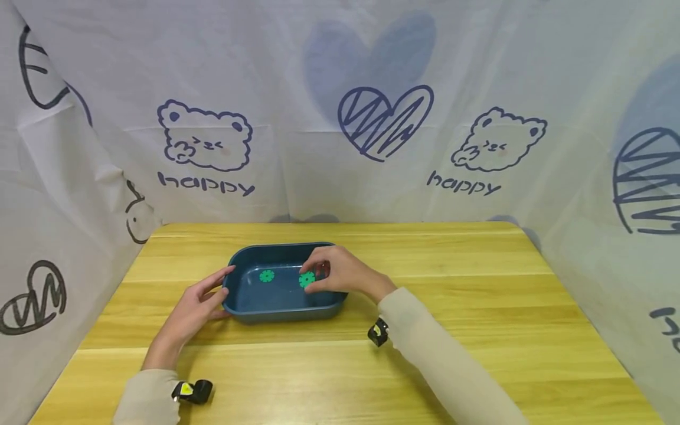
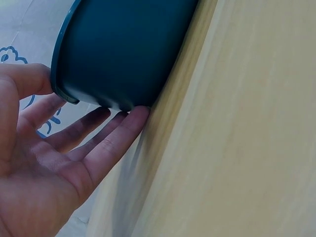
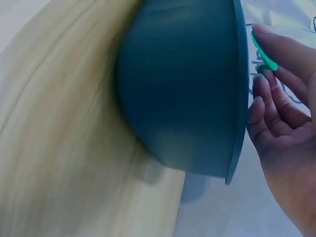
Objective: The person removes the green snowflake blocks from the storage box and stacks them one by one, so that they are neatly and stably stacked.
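A dark blue-green oblong basin (image 1: pixel 284 309) sits on the table. My left hand (image 1: pixel 191 310) touches its left end, fingers spread along the outer wall and a fingertip at the rim, as the left wrist view also shows. Over the basin's right part, my right hand (image 1: pixel 340 273) pinches a green notched disc (image 1: pixel 306 280), like a snowflake building piece, between thumb and fingertips. From the right wrist, the same disc (image 3: pixel 264 52) appears edge-on, just above the rim. A second green notched disc (image 1: pixel 267 275) lies on the basin floor, left of the middle.
The basin stands on a light wooden table (image 1: pixel 467 307). A white cloth (image 1: pixel 297 165) printed with bears and hearts hangs behind it and along both sides. Each wrist carries a small black camera, such as the left wrist camera (image 1: pixel 193 391).
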Tool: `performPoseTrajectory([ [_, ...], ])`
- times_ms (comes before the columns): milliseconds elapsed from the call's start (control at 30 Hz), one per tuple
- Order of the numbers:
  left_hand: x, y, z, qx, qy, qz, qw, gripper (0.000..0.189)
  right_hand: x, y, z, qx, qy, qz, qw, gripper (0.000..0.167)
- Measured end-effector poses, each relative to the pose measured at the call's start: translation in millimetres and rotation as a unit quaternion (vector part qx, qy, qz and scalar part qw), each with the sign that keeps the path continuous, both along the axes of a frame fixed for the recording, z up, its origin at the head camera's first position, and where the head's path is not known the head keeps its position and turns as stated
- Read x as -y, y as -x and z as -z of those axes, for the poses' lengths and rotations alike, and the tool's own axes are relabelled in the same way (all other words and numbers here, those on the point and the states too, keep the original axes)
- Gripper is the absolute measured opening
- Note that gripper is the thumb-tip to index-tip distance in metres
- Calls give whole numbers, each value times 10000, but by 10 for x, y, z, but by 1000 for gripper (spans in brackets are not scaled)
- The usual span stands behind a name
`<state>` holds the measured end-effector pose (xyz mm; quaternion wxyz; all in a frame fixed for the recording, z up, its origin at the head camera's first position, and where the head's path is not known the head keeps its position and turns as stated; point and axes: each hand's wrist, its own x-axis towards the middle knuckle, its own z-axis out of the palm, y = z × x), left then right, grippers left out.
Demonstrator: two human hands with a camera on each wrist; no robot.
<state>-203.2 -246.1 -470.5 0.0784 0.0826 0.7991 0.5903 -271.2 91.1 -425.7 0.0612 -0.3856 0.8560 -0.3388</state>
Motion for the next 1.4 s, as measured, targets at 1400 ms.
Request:
performPoseTrajectory([
  [1400, -9, -16, -1, 44, -118, -49, 9999, 56, -1554, -207, 243, 747, -95, 1438, 9867, 32],
])
